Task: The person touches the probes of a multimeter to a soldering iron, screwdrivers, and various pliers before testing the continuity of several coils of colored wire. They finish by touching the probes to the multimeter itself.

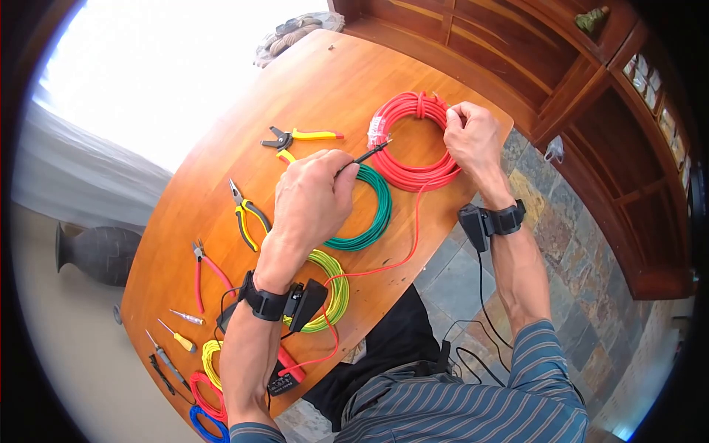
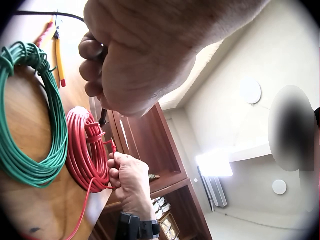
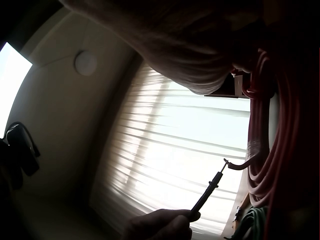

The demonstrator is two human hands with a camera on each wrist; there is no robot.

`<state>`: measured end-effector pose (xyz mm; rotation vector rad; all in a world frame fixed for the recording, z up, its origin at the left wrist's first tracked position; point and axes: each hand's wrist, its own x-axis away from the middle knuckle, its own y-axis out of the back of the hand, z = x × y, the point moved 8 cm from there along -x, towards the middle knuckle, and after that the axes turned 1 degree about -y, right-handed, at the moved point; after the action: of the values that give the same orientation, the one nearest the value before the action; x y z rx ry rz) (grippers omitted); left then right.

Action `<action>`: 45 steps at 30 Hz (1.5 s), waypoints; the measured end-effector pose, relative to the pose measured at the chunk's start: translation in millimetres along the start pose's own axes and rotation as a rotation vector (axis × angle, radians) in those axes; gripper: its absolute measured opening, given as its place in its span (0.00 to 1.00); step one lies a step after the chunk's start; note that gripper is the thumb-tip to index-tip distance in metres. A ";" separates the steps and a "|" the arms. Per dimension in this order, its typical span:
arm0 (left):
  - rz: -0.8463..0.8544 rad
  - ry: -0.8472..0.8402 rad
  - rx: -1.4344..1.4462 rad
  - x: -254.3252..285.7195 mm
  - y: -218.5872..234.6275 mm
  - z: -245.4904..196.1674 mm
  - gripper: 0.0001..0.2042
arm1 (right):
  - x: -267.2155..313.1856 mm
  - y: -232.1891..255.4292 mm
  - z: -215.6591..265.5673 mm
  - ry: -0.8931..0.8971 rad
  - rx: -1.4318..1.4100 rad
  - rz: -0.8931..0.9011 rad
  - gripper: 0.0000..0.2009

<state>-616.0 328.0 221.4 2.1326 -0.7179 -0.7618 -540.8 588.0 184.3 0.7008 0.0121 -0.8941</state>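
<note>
My left hand [image 1: 314, 193] pinches a black test probe [image 1: 371, 153], its metal tip pointing at a bared wire end beside the taped part of a red wire coil [image 1: 405, 175]. In the right wrist view, the tip of this black probe [image 3: 206, 193] meets the stripped wire end [image 3: 241, 165]. At the coil's far side, my right hand [image 1: 474, 140] grips a red test probe [image 2: 114, 148], seen in the left wrist view with its tip near another wire end. A thin red lead [image 1: 391, 264] runs across to a red multimeter [image 1: 290, 365], partly hidden beneath my left forearm.
Green [image 1: 377, 221] and yellow-green [image 1: 338, 295] wire coils lie beside the red one. Wire strippers [image 1: 317, 135], pliers [image 1: 240, 210], red-handled cutters [image 1: 210, 269] and screwdrivers [image 1: 181, 340] lie leftward on the wooden table [image 1: 177, 221]. Small coils sit near the front edge.
</note>
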 end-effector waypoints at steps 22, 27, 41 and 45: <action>-0.208 0.008 0.188 -40.9 -13.6 -20.9 0.10 | 20.6 -4.0 5.5 0.291 0.081 -0.239 0.08; -0.216 0.011 0.256 -55.5 -25.4 -32.6 0.09 | 20.6 -8.9 2.3 0.291 0.119 -0.214 0.08; -0.185 0.051 0.040 -74.5 -52.5 -27.0 0.11 | 20.4 -15.1 1.4 0.258 0.167 -0.167 0.08; -0.217 0.028 0.060 -76.5 -52.5 -26.9 0.11 | 21.4 -18.4 2.3 0.278 0.186 -0.156 0.08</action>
<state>-635.1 422.6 216.5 2.2965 -0.5050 -0.8318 -540.9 563.7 169.7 1.0045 0.2370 -0.9481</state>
